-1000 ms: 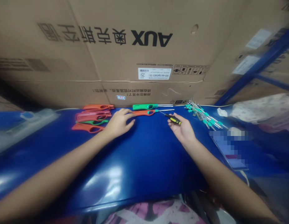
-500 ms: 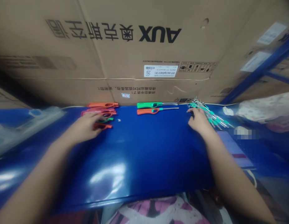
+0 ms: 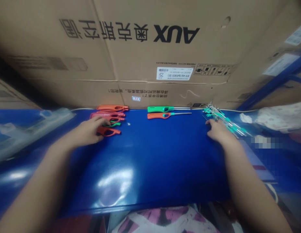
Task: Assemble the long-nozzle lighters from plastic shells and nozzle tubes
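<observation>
Lighter handles (image 3: 111, 108), in orange, red and green, lie side by side at the left of a blue table (image 3: 170, 158), near a cardboard box (image 3: 131, 61) along its back. The person's left hand (image 3: 88, 132) curls over them; whether it grips one or only touches cannot be told. The right hand (image 3: 219, 131) is loosely bent at a pile of metal rods (image 3: 229, 121) with green fittings; its hold is also unclear. Between the hands lie a green lighter (image 3: 155, 109) and an orange lighter (image 3: 154, 116), each with a rod. For clean picking, it seems best to pinch a single handle by its body without dragging neighbours, and to separate one rod from the tangle by its fitting. Compared with one second ago, the left hand has left the orange lighter for the handles, and the right hand has moved to the rods; its screwdriver can no longer be made out.
</observation>
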`<state>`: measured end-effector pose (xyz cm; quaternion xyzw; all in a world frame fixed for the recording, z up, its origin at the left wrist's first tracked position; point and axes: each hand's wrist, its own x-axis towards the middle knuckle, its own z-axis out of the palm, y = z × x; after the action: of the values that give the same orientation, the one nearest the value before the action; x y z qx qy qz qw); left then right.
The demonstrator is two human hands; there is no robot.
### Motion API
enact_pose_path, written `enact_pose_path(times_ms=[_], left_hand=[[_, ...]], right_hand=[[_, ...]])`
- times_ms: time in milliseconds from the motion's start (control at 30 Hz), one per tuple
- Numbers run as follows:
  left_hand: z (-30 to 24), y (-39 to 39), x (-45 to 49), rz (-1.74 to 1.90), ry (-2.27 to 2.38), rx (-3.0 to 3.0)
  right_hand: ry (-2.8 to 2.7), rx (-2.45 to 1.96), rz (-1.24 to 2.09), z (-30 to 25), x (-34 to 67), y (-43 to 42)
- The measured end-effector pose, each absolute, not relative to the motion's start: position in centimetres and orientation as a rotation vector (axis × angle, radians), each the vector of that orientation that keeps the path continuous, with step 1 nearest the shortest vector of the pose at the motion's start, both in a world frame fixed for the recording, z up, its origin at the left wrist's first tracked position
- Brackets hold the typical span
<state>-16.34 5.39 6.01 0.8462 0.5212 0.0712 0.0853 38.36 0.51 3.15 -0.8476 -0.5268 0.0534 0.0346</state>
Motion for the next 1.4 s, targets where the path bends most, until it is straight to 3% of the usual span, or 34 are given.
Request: enact_pose_path(times_ms=[200, 367, 467, 633, 833, 1400], left_hand=[[6.6, 5.3, -16.3, 0.208, 1.514, 2.432], [6.9, 4.2, -15.0, 0.114, 1.337, 2.389], [6.6, 2.3, -11.3, 0.089, 1.152, 2.387], [3.6, -1.4, -2.3, 0.478, 0.8, 2.315], [0.7, -2.0, 1.9, 0.764, 0.816, 2.278], [0.5, -0.6, -0.7, 0.79, 0.898, 2.405]], right_hand=[[-1.673, -2.546, -0.001, 3.4, 37.4, 0.2], [-1.811, -2.127, -0.146, 3.7, 34.4, -0.3], [-1.995, -1.686, 0.01, 4.1, 31.2, -1.2], [-2.371, -1.015, 0.592, 4.2, 26.0, -3.2], [-2.411, -0.994, 0.664, 3.3, 25.4, -3.1], [-2.348, -1.0, 0.604, 3.2, 26.6, -2.7]])
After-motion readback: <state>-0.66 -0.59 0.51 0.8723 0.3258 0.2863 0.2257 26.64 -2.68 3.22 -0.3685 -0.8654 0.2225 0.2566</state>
